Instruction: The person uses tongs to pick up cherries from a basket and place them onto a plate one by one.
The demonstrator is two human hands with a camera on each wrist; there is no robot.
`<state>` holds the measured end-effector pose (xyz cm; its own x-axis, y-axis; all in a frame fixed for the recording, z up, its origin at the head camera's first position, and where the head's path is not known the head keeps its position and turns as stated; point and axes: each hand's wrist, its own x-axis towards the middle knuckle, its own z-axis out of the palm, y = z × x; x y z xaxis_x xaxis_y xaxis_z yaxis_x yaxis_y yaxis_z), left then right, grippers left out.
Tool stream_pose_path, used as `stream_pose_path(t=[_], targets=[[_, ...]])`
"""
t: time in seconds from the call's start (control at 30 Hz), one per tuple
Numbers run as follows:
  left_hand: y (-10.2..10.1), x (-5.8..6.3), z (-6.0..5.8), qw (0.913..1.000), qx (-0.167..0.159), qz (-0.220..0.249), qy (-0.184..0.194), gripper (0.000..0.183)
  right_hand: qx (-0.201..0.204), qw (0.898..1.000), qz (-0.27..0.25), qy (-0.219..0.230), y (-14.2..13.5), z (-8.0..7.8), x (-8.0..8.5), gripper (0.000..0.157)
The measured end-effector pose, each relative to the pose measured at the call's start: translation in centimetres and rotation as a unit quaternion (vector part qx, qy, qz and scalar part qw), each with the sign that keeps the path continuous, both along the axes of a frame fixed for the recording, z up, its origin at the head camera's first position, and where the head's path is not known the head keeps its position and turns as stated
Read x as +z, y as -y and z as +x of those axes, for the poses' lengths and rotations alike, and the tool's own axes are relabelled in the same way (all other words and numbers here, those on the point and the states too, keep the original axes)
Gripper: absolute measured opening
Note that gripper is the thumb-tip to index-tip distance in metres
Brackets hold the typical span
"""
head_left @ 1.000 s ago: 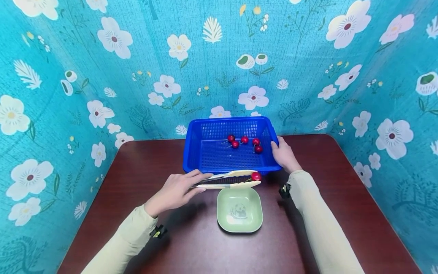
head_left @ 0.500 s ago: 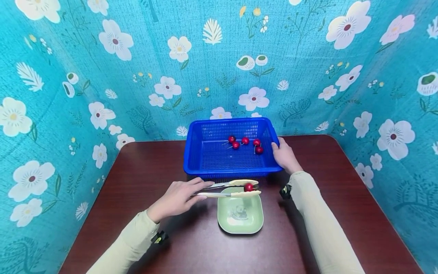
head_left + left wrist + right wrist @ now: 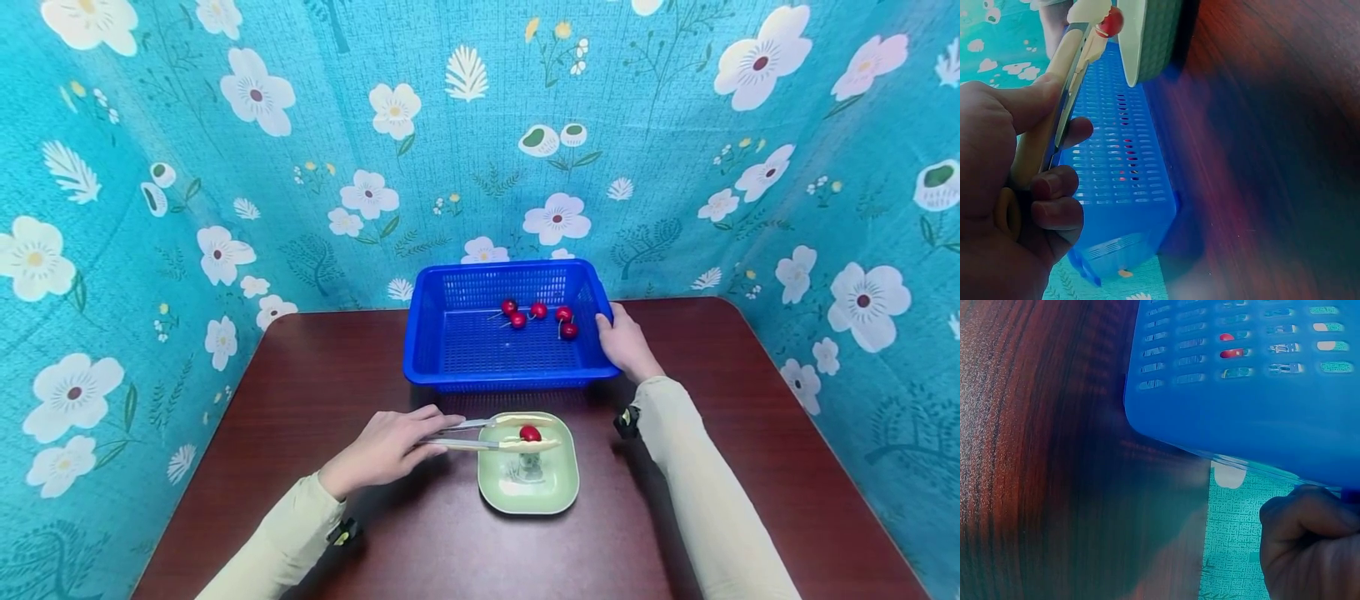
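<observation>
In the head view my left hand (image 3: 386, 450) grips a pair of tongs (image 3: 468, 444) with cream tips. A red cherry (image 3: 530, 433) sits between those tips, over the far half of a pale green square dish (image 3: 555, 492) with a panda print. The left wrist view shows the thumb and fingers curled round the handles of the tongs, with the cherry at their far end. My right hand (image 3: 628, 342) holds the right rim of a blue plastic basket (image 3: 465, 367). Several cherries (image 3: 538, 310) with stems lie inside the basket, mostly toward its right side.
A dark reddish-brown table (image 3: 315, 367) carries the dish and the basket, the dish nearer and the basket just behind. Turquoise floral cloth (image 3: 480, 167) hangs close round the table's back and sides.
My left hand has brought the tongs and cherry nearer, from the basket's front edge to over the dish. My right hand keeps its hold on the basket, which stays in place.
</observation>
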<state>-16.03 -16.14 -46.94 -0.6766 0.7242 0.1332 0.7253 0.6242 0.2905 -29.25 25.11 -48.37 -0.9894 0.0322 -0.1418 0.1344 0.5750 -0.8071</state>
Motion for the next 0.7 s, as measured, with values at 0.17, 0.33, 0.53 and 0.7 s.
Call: stream_pose_path(t=[0.17, 0.33, 0.53, 0.7], targets=[[0.1, -0.6, -0.1, 0.9999, -0.009, 0.008, -0.009, 0.04, -0.002, 1.0, 0.003, -0.005, 0.1, 0.1, 0.0, 0.06], [-0.1, -0.6, 0.0, 0.9999, -0.008, 0.007, -0.009, 0.04, -0.001, 1.0, 0.003, -0.005, 0.2, 0.2, 0.1, 0.059], [-0.2, -0.9, -0.1, 0.9999, -0.005, 0.007, -0.005, 0.041, -0.001, 1.0, -0.002, -0.004, 0.2, 0.4, 0.3, 0.06], [-0.2, -1.2, -0.3, 1.0, -0.002, 0.002, -0.002, 0.041, 0.002, 1.0, -0.005, 0.001, 0.1, 0.3, 0.2, 0.06]])
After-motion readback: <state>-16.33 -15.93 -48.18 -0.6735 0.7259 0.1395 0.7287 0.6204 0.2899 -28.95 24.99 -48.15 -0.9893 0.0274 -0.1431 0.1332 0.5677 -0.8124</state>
